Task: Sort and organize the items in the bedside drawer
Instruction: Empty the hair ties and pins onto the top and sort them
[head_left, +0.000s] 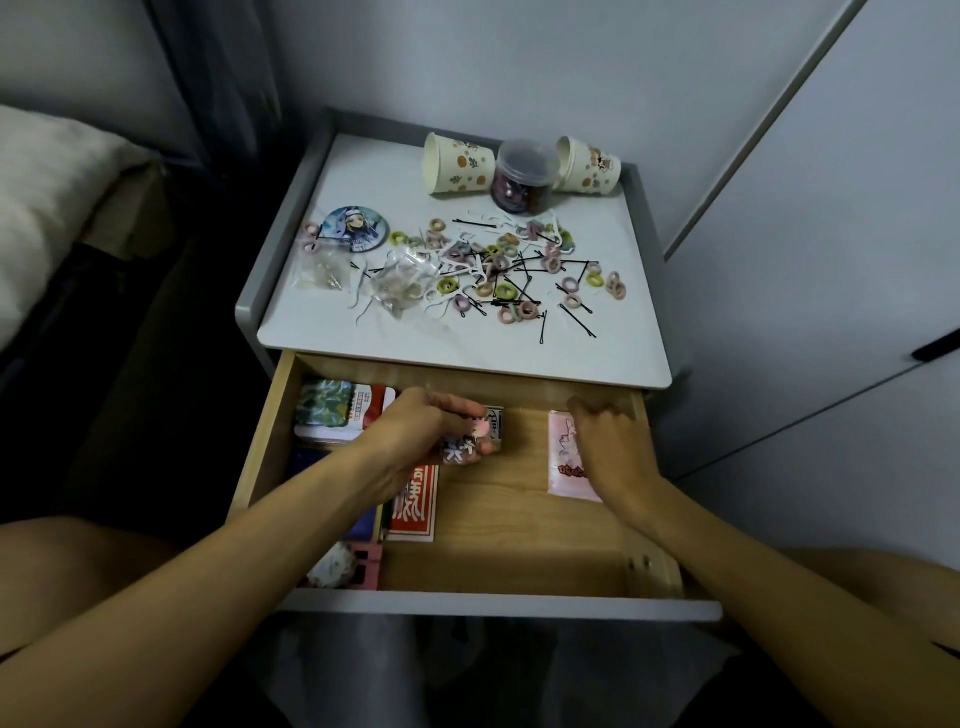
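Drawer (519, 509) open. Left hand (421, 431) pinches a small printed packet (464, 451) near the drawer's back edge, middle. Right hand (608, 447) lies on a pink packet (563, 457) by the right wall, fingers curled; cannot tell whether it grips. Hair ties (503, 291) and hairpins (576, 318) are scattered over the nightstand top (374, 171).

**Packets lay in an open bedside drawer (509, 514), and almost none of their lettering could be read.**
A red box (415, 506) bore large white Chinese characters, too blurred to read. A pink packet (563, 457) carried red characters near its lower edge. A red-and-white packet (370, 408) showed a word that seemed to begin with "W". The small card (462, 452) held in the left hand (421, 431) had unreadable white characters.
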